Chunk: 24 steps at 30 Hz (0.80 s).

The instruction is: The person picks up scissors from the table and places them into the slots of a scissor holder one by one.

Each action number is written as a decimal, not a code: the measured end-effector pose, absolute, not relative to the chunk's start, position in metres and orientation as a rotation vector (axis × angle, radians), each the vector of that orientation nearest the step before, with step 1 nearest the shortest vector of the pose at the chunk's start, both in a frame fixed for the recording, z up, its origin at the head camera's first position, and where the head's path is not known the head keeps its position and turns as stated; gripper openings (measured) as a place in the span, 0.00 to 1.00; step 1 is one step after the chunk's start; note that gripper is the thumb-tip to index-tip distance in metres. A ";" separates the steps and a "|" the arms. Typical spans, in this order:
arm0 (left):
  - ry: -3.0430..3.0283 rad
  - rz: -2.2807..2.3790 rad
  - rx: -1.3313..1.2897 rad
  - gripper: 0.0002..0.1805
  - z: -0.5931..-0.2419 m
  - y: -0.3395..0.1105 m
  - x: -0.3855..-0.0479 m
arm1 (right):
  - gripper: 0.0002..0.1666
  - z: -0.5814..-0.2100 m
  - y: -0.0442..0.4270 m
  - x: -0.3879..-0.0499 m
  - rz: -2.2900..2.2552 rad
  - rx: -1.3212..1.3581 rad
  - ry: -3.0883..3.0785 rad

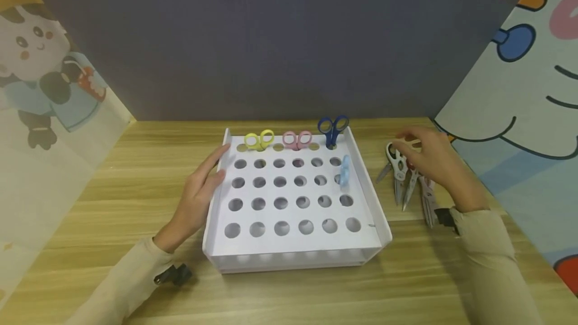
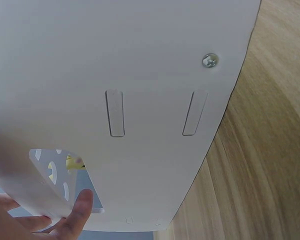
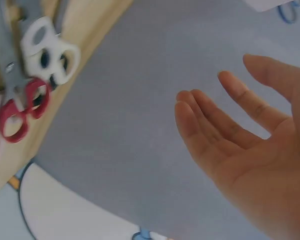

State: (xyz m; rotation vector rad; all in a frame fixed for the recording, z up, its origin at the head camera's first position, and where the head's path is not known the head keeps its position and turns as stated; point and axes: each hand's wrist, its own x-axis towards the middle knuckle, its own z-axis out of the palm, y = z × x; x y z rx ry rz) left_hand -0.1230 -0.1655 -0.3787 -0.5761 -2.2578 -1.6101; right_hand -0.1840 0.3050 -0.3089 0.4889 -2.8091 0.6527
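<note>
Watching the feed, I find the wood-grained bench (image 1: 293,297) nearest, with the front of the white rack (image 1: 289,217) standing on it. My left hand (image 1: 191,202) rests against the rack's left wall (image 2: 150,165), holding no scissors, its thumb apart from the extended fingers; the left wrist view puts that thumb at the cut-out (image 2: 85,177) in the wall. Right of the rack, my right hand (image 1: 429,157) hovers spread and empty, fingers lightly bent, thumb well away from them. Below it on the bench lie white scissors (image 1: 400,174), red-handled scissors (image 3: 26,112) and a pale-handled pair (image 1: 428,192), all apart from the fingertips in the right wrist view. Farther in, light blue scissors (image 1: 345,170) stand in the rack's right-hand column. Along its back row I see yellow scissors (image 1: 259,144), pink scissors (image 1: 296,143) and, near the right corner, dark blue scissors (image 1: 333,134), handles up. Behind everything rises a dark grey panel (image 1: 271,44).
</note>
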 end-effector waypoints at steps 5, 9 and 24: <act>-2.257 -1.606 -0.579 0.26 -0.378 -0.166 -0.123 | 0.25 -0.320 0.318 -0.193 0.639 0.447 -2.837; -2.251 -1.591 -0.588 0.27 -0.377 -0.166 -0.122 | 0.27 -0.330 0.330 -0.202 0.625 0.422 -2.854; -2.250 -1.605 -0.598 0.26 -0.377 -0.165 -0.123 | 0.33 -0.364 0.366 -0.216 0.483 0.239 -2.956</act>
